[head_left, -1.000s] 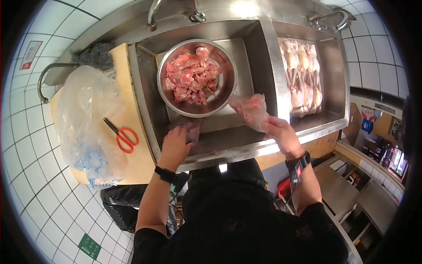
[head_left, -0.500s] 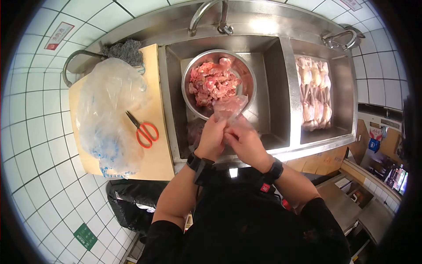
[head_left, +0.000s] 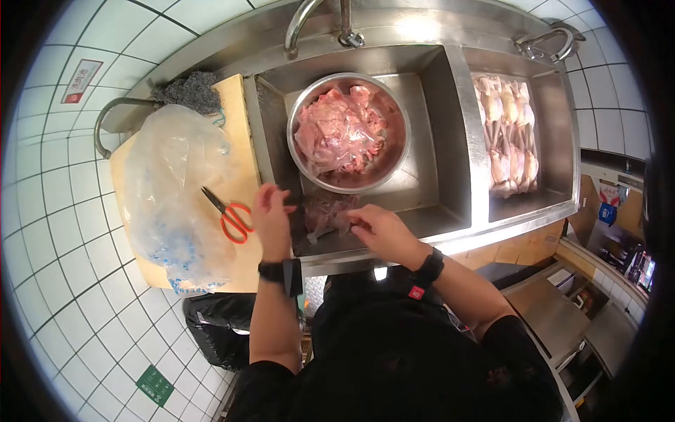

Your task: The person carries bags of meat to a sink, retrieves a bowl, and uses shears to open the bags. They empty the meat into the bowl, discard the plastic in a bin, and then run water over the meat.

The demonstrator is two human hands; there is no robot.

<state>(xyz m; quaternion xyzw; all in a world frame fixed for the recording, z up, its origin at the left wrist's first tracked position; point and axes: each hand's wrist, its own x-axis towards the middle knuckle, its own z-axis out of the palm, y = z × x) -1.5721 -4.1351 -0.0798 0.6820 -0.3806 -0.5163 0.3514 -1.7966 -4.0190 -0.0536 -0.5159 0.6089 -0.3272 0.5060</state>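
Observation:
My left hand [head_left: 272,214] is over the sink's left edge beside the cutting board, fingers apart and slightly curled, holding nothing. My right hand [head_left: 385,235] is low in the sink, its fingers pinched at the right end of a clear plastic bag [head_left: 325,213] with dark reddish contents. Behind the hands, a steel bowl [head_left: 403,156] holds raw meat pieces [head_left: 362,98]. A clear bag of pink meat [head_left: 330,133] lies across the top of them. Red-handled scissors [head_left: 235,221] rest on the board to the left of my left hand.
A wooden cutting board [head_left: 242,165] bears a large crumpled plastic bag [head_left: 176,190] and a dark grey mesh cloth [head_left: 188,93]. Whole plucked birds [head_left: 508,133] lie in rows in the right basin [head_left: 552,105]. A faucet [head_left: 299,28] rises behind the main sink [head_left: 439,112].
Both hands have left the bowl's front edge and separated, the left going left, the right lower in the sink. A bag of meat now lies on top of the pieces in the bowl.

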